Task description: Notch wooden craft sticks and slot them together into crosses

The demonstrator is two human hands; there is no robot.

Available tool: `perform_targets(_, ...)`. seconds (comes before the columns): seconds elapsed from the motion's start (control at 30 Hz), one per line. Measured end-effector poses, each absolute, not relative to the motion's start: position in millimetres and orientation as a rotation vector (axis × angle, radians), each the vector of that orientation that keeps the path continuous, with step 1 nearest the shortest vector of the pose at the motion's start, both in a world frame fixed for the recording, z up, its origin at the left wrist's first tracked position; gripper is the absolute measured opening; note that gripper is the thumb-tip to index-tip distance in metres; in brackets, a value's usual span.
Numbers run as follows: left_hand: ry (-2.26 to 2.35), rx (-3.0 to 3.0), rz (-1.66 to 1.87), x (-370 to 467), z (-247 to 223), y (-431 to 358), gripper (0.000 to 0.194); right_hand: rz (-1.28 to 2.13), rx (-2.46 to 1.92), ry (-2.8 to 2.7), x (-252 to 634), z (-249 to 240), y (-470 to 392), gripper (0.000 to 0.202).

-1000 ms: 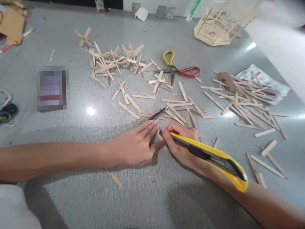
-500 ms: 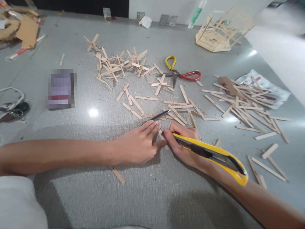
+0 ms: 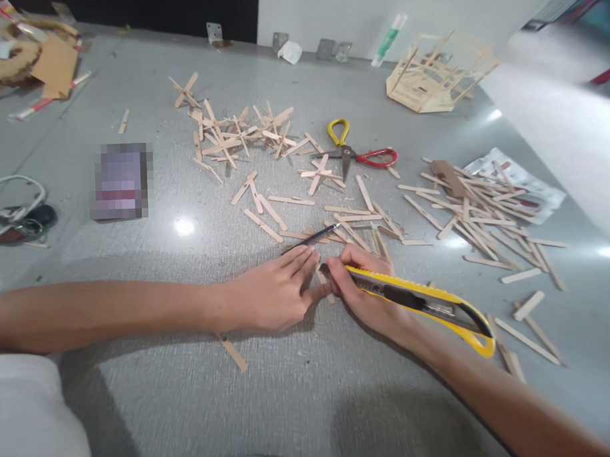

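My right hand [image 3: 359, 280] is wrapped round a yellow box cutter [image 3: 422, 303], its handle slanting back over the wrist. The cutter's dark front end meets a small wooden craft stick [image 3: 323, 276] on the table. My left hand [image 3: 274, 289] lies low, fingertips and thumb pressing that stick down; part of it is hidden by my fingers. A black pen [image 3: 318, 235] lies just beyond my left fingertips. Loose craft sticks [image 3: 355, 236] surround the pen's tip. Another stick [image 3: 234, 353] pokes out below my left wrist.
Scissors [image 3: 347, 150] with yellow and red handles lie open beyond my hands. Crossed sticks [image 3: 224, 134] cluster behind, and a stick pile [image 3: 484, 209] lies right beside a silvery packet [image 3: 538, 187]. A stick frame [image 3: 420, 94] stands back right. A blurred purple object [image 3: 120, 181] sits left.
The view has shifted slightly, moving the far things a little. The box cutter's front end shows a bit more against the stick. Both hands stay almost in place.
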State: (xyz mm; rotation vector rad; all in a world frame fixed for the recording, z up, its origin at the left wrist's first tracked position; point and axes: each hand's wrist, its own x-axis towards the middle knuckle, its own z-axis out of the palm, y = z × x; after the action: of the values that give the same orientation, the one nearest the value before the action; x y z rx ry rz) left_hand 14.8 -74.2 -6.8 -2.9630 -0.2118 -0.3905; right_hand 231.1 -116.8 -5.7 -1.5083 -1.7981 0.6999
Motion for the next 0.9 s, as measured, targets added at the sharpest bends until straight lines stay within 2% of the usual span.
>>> perform_targets(0.63, -0.290, -2.895, -0.347, 18.1, -4.7, -77.1, 0.053, 0.501, -1.437, -1.941, 221.0, 1.5, -117.3, 0.039)
perform_targets(0.9, -0.315, -2.927, -0.253, 18.4, -1.6, -75.6, 0.049, 0.545, -1.428, -1.996, 228.5, -2.0, -114.3, 0.039)
